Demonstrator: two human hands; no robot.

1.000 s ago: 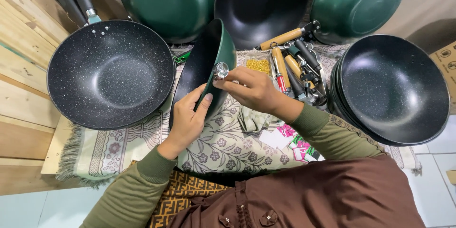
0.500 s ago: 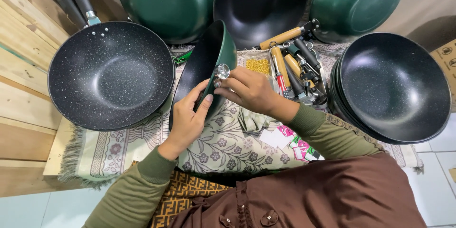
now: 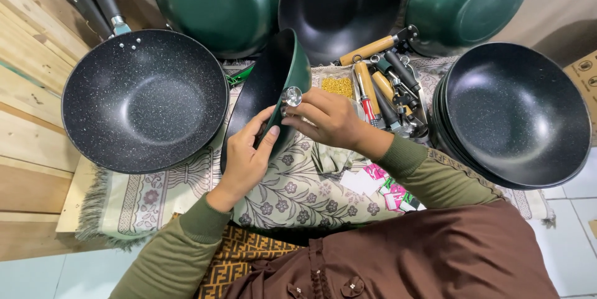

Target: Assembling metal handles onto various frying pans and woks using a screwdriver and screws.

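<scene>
The green-outside, black speckled-inside wok pan (image 3: 273, 87) stands tipped up on its edge over the floral cloth, rim facing left, and there's a small shiny round metal fitting (image 3: 291, 95) sitting right against its green wall near the top.

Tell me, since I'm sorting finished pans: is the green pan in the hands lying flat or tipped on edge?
Tipped on edge. The green pan stands on its rim on the patterned cloth, steadied by the left hand.
</scene>
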